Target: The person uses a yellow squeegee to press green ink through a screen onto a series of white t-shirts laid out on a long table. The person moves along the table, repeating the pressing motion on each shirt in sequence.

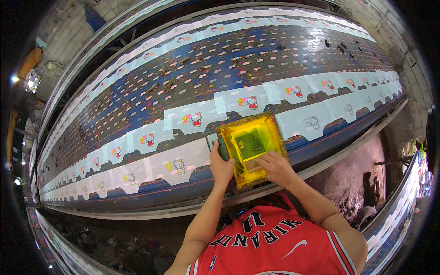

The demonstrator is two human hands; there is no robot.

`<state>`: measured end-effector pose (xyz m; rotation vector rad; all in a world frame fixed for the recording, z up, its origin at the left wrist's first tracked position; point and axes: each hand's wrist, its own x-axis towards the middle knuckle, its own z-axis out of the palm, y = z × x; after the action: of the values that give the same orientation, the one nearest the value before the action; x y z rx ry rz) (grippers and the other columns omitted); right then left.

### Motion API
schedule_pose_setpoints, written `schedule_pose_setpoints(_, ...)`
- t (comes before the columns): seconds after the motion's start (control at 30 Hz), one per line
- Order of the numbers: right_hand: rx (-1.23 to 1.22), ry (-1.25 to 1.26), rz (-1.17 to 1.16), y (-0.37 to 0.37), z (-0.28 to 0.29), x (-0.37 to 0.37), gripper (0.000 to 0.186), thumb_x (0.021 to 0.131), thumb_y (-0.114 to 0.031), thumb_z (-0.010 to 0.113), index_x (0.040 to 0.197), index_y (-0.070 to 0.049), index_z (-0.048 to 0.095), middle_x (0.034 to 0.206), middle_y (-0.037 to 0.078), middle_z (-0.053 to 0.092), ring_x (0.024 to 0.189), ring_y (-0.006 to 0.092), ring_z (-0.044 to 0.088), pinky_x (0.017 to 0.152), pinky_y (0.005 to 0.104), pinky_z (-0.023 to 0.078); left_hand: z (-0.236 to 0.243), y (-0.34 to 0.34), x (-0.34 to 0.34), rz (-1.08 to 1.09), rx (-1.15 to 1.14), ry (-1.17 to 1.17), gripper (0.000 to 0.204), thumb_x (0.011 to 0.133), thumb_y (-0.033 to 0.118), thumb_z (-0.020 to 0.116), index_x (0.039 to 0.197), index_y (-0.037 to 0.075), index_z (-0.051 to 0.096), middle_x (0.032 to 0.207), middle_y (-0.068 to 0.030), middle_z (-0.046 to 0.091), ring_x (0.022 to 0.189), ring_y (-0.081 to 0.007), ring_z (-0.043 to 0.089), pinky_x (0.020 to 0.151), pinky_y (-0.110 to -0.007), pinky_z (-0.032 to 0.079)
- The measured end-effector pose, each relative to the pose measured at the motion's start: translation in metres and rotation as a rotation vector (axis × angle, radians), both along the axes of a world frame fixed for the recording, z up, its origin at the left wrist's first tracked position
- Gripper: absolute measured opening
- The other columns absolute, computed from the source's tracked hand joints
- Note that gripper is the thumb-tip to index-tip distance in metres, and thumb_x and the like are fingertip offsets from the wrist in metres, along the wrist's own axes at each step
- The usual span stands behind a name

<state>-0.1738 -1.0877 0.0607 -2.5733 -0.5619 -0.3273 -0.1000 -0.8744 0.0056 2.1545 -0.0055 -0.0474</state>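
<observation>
Both hands on the yellow frame (251, 149): left hand (221, 166) gripping its green handle (223, 149), right hand (276, 167) flat, beside white cartoon-printed pieces (192, 120).

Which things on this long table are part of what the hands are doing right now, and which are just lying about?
In use:
- yellow-stained square printing screen frame
- left hand on the frame's left edge, gripping a dark tool
- right hand on its lower right
- white fabric piece under the frame

Lying about:
- other white fabric pieces with cartoon prints
- paint-speckled blue table surface
- dark clips at the far edge
</observation>
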Motion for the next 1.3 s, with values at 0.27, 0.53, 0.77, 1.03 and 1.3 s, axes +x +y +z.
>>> schedule_pose_setpoints(0.27,-0.015,0.001,-0.023,-0.042,0.008,-0.006,0.025,0.079,-0.009,0.065,0.103,-0.006,0.063,0.102,0.011,0.064,0.104,0.0314,0.061,0.092,0.042,0.053,0.026,-0.04,-0.006,0.06,-0.147,-0.045,0.084,0.075,-0.003,0.072,0.154,0.003,0.041,0.152,-0.0196,0.049,0.141,-0.0343,0.049,0.117,-0.04,0.038)
schedule_pose_setpoints(0.53,-0.014,0.007,-0.098,-0.19,0.024,-0.021,0.022,0.079,-0.007,0.066,0.101,-0.005,0.065,0.099,0.01,0.064,0.1,0.0313,0.061,0.091,0.0416,0.053,0.017,-0.194,-0.014,0.017,-0.184,-0.117,0.084,0.075,-0.003,0.073,0.152,0.001,0.041,0.149,-0.0209,0.05,0.14,-0.0355,0.048,0.118,-0.04,0.037)
schedule_pose_setpoints(0.77,0.023,-0.007,-0.079,-0.279,0.011,-0.033,0.019,0.079,-0.007,0.068,0.099,-0.005,0.065,0.098,0.011,0.063,0.097,0.0312,0.061,0.09,0.0406,0.052,0.009,-0.281,-0.03,0.024,-0.099,-0.097,0.086,0.075,-0.002,0.073,0.153,0.002,0.04,0.149,-0.0209,0.051,0.139,-0.0362,0.05,0.116,-0.04,0.039)
schedule_pose_setpoints(1.03,0.084,0.001,0.011,-0.297,0.001,-0.031,0.023,0.078,-0.005,0.065,0.101,-0.003,0.065,0.097,0.012,0.063,0.097,0.0323,0.062,0.09,0.0413,0.052,0.019,-0.292,-0.029,0.033,-0.045,0.032,0.089,0.075,-0.002,0.075,0.155,0.005,0.038,0.153,-0.0206,0.049,0.143,-0.0361,0.046,0.118,-0.041,0.037)
schedule_pose_setpoints(1.3,0.095,0.053,0.057,-0.299,0.017,-0.055,0.03,0.073,-0.002,0.064,0.103,-0.001,0.065,0.099,0.014,0.065,0.098,0.0342,0.062,0.092,0.0426,0.052,0.009,-0.286,-0.027,0.036,0.037,0.021,0.089,0.074,0.004,0.078,0.155,0.008,0.04,0.15,-0.0204,0.052,0.139,-0.0369,0.05,0.114,-0.04,0.041)
